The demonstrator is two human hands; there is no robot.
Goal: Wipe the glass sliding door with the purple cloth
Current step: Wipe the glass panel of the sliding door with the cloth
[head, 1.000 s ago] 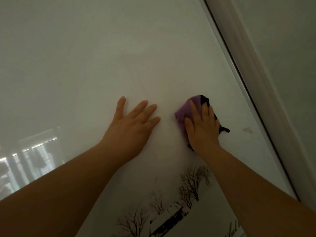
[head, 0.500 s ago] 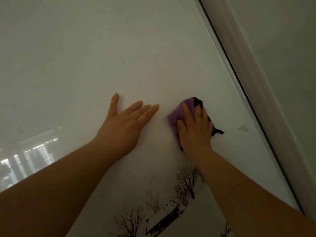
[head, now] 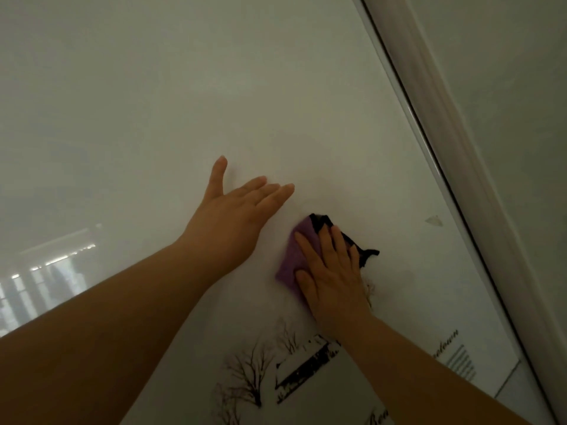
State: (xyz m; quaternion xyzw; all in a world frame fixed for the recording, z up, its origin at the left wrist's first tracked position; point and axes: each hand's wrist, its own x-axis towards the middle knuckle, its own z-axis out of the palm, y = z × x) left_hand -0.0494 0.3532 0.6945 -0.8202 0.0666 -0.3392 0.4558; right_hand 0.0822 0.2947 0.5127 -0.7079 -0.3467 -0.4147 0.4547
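Note:
The frosted glass sliding door fills most of the view and slants up to the right. My right hand lies flat with straight fingers on the purple cloth, pressing it against the glass. The cloth has a black edge that sticks out past my fingertips on the right. My left hand rests flat on the glass just up and left of the cloth, fingers straight and together, thumb spread upward.
The door's pale frame runs diagonally down the right side, with a wall beyond it. A black print of bare trees and a house marks the lower glass. A small sticker scrap sits near the frame. A bright reflection shows at lower left.
My right hand has slid the cloth down the glass toward the printed trees. My left hand stayed in about the same place, its fingers drawn closer together.

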